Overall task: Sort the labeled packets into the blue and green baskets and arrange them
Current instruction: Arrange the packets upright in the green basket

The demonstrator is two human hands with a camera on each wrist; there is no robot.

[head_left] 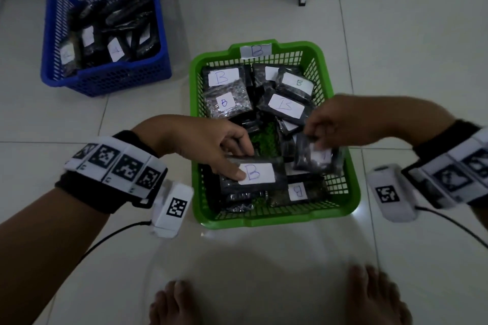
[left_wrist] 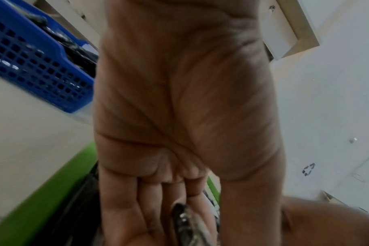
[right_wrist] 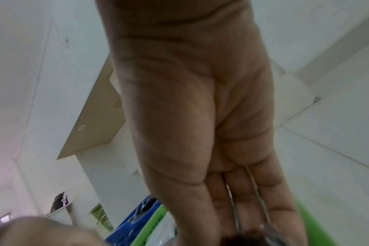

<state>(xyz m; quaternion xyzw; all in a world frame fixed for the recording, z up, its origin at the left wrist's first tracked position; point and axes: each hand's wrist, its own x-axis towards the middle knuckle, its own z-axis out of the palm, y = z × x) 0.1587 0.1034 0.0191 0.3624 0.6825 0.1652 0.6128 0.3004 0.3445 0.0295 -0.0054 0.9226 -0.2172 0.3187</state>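
Head view: looking steeply down from above onto the tiled floor (head_left: pixel 396 74), taking in the green basket (head_left: pixel 351 187) at centre, the blue basket (head_left: pixel 105 82) far left, both forearms and the person's feet at the bottom edge.
Left wrist view: sitting very close under the left hand (left_wrist: pixel 179 108), looking along the palm to the fingers; the palm is filling most of the frame.
Right wrist view: looking along the right hand (right_wrist: pixel 196 116) from equally near, tilted up toward walls and white furniture.
Shared ground: all three are catching the green basket's rim (left_wrist: pixel 32 208) (right_wrist: pixel 326 233) and part of the blue basket (left_wrist: pixel 42 66) (right_wrist: pixel 137 221).
Sharpness: both wrist views are blurring.
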